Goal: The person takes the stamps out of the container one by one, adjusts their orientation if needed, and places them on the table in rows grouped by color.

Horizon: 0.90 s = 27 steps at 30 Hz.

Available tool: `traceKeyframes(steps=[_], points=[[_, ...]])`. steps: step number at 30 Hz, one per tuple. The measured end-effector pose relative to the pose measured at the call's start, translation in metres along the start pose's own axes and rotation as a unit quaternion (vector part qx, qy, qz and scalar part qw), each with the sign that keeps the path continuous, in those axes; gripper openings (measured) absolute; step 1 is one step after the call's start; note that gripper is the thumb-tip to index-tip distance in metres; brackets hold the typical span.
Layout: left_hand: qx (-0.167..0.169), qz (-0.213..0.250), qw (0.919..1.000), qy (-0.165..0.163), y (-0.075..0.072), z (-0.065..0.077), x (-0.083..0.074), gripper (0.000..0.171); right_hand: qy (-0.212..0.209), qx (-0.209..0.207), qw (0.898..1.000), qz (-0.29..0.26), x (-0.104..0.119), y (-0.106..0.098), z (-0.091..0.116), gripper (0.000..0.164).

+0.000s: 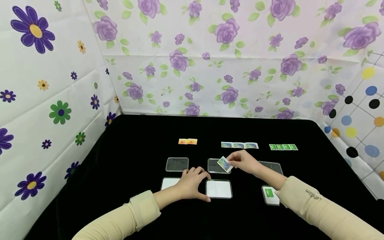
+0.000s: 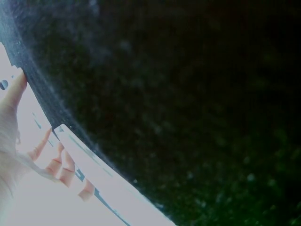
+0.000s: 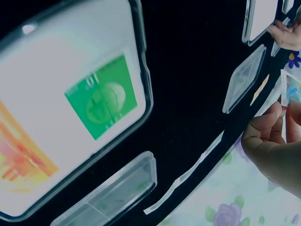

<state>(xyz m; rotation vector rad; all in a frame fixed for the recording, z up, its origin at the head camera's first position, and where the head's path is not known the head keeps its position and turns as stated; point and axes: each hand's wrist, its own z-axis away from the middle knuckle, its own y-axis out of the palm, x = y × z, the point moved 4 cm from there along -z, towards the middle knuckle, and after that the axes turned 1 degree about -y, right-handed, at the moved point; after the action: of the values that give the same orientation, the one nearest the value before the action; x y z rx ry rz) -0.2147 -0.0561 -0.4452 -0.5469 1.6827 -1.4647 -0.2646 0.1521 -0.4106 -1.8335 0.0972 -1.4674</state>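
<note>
My right hand [image 1: 244, 162] pinches a small blue-and-green stamp [image 1: 224, 164] between thumb and fingers, tilted, above the middle clear lid [image 1: 212, 166]. In the right wrist view, the stamp [image 3: 292, 87] shows partly at the right edge. My left hand [image 1: 192, 184] is spread at the left side of the middle white-bottomed case [image 1: 219, 190], thumb near its front corner and forefinger near its back corner. Behind the left hand lies another white case [image 1: 169, 182], partly covered. The right case [image 1: 272, 200] holds a green stamp [image 3: 104, 98] and an orange stamp [image 3: 23, 155].
Along the back lie two orange stamps [image 1: 187, 141], three blue ones [image 1: 239, 145] and several green ones [image 1: 283, 147]. Clear lids lie at left [image 1: 177, 164] and right [image 1: 273, 166]. A black cloth [image 1: 144, 140] covers the table, with flowered sheets [image 1: 210, 76] around it.
</note>
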Motion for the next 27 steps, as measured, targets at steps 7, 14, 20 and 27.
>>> traceKeyframes(steps=[7, 14, 20, 27], points=[[0.003, 0.0, 1.0, -0.005, 0.001, 0.0, 0.0, 0.069, -0.007, 0.001, 1.0, 0.009, -0.001, -0.008, -0.009, 0.015], [0.003, 0.0, 1.0, -0.006, 0.001, -0.001, 0.0, 0.069, -0.009, -0.001, 1.0, 0.01, -0.001, -0.013, -0.023, 0.015], [0.005, 0.001, 1.0, -0.006, 0.002, 0.0, -0.001, 0.069, -0.005, 0.013, 1.0, 0.003, -0.002, -0.016, -0.031, 0.016], [0.001, -0.009, 0.9999, -0.006, 0.001, -0.002, 0.0, 0.069, 0.012, 0.026, 1.0, 0.006, -0.004, -0.022, -0.041, 0.017]])
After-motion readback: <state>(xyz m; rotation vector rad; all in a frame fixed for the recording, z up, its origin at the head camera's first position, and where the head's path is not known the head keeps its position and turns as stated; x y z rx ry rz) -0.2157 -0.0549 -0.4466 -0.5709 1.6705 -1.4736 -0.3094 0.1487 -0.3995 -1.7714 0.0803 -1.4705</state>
